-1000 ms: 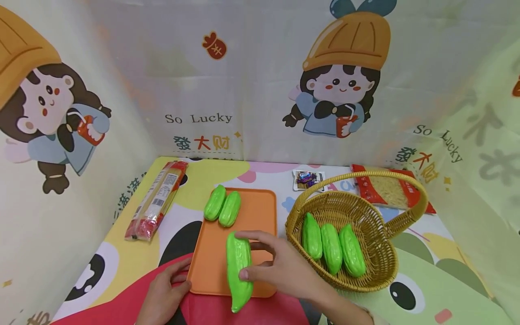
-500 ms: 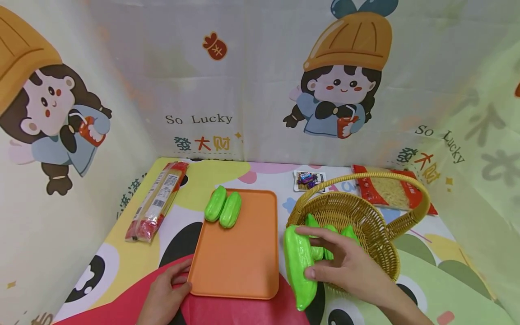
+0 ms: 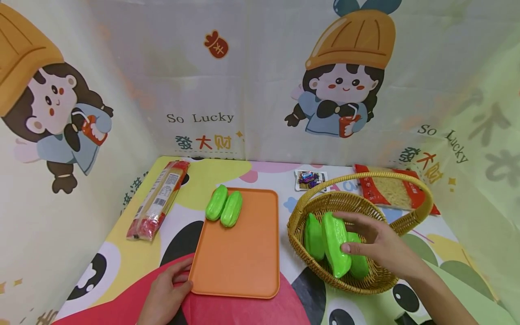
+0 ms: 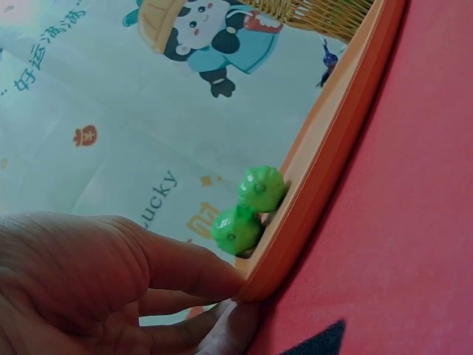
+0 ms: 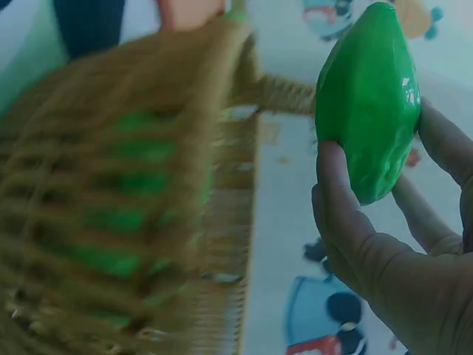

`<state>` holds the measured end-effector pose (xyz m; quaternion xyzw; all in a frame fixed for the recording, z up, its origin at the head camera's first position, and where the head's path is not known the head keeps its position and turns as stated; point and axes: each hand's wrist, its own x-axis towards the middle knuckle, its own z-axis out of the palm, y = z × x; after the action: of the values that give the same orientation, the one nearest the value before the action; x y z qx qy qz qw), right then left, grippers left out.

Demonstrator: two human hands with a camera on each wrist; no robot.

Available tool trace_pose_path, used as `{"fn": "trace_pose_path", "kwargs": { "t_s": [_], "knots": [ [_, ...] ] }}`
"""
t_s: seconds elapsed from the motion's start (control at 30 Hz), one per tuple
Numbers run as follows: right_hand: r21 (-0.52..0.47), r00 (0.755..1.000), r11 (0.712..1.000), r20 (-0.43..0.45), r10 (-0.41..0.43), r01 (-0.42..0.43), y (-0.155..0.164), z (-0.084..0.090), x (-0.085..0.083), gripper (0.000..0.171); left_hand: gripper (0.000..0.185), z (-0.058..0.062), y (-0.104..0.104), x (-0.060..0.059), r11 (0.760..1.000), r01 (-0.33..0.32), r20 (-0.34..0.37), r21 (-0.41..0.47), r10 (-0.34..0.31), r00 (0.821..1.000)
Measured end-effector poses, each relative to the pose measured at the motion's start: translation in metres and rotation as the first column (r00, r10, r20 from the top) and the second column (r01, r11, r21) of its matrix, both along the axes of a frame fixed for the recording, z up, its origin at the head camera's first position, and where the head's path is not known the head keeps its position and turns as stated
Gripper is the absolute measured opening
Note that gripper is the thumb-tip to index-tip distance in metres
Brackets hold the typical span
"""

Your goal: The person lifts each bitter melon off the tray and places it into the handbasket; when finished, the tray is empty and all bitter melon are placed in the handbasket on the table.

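My right hand (image 3: 375,241) pinches a glossy green bitter melon (image 3: 335,243) between thumb and fingers, over the wicker basket (image 3: 300,253). In the right wrist view, this bitter melon (image 5: 369,103) is raised beside the basket's woven side (image 5: 96,192). More green bitter melons (image 3: 313,237) lie in the basket, partly hidden by the hand and the held one. My left hand (image 3: 166,291) grips the left edge of the orange tray (image 3: 235,266); the left wrist view shows the thumb (image 4: 199,270) on its rim. Two ridged green vegetables (image 3: 224,206) lie side by side at the tray's far left corner.
A long red-ended noodle packet (image 3: 158,201) lies left of the tray. Behind the basket are a small packet with purple sweets (image 3: 310,179) and a red bag of pasta (image 3: 392,189). The basket's tall handle (image 3: 365,176) arches over it. Printed cloth walls (image 3: 260,90) enclose the table.
My right hand has carried the bitter melon rightward from above the tray to over the basket. The left hand has stayed at the tray's edge.
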<state>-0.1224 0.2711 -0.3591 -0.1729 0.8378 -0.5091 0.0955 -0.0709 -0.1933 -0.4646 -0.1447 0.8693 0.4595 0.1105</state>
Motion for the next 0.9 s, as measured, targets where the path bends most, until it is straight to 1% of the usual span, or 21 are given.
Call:
{"fn": "trace_pose_path", "kwargs": {
  "t_s": [0.07, 0.13, 0.2, 0.27, 0.37, 0.47, 0.57, 0.77, 0.9],
  "knots": [
    [0.057, 1.0, 0.998, -0.008, -0.018, 0.018, 0.004, -0.006, -0.006, 0.056, 0.054, 0.0, 0.0, 0.0, 1.0, 0.002, -0.01, 0.001, -0.002, 1.0],
    [0.076, 1.0, 0.997, 0.002, -0.027, 0.027, 0.007, -0.012, -0.011, 0.057, 0.053, 0.0, 0.001, 0.0, 1.0, -0.002, -0.017, 0.001, 0.002, 1.0],
    [0.088, 1.0, 0.996, 0.002, -0.026, 0.026, 0.008, -0.017, -0.016, 0.057, 0.053, 0.0, 0.001, 0.0, 1.0, -0.003, -0.02, 0.003, 0.003, 1.0],
    [0.078, 1.0, 0.997, 0.004, -0.018, 0.018, 0.009, -0.022, -0.019, 0.058, 0.053, 0.0, 0.001, 0.001, 1.0, 0.004, -0.029, 0.006, -0.004, 1.0],
    [0.092, 1.0, 0.996, -0.017, -0.015, 0.016, 0.008, -0.027, -0.023, 0.058, 0.052, 0.0, 0.001, 0.002, 1.0, 0.01, -0.042, 0.007, -0.01, 0.999],
    [0.123, 0.999, 0.992, -0.032, -0.021, 0.024, 0.007, -0.031, -0.026, 0.059, 0.052, 0.0, 0.001, 0.002, 1.0, 0.016, -0.06, 0.009, -0.016, 0.998],
    [0.147, 0.999, 0.989, -0.025, -0.029, 0.033, 0.005, -0.034, -0.028, 0.06, 0.051, 0.001, 0.001, 0.002, 1.0, 0.017, -0.064, 0.009, -0.016, 0.998],
    [0.154, 0.999, 0.987, 0.006, -0.04, 0.038, 0.004, -0.038, -0.031, 0.06, 0.052, 0.002, 0.001, 0.002, 1.0, 0.015, -0.063, 0.013, -0.014, 0.998],
    [0.157, 0.999, 0.987, 0.009, -0.032, 0.03, 0.003, -0.038, -0.031, 0.06, 0.052, 0.001, 0.001, 0.002, 1.0, 0.01, -0.053, 0.02, -0.009, 0.999]
  ]
}}
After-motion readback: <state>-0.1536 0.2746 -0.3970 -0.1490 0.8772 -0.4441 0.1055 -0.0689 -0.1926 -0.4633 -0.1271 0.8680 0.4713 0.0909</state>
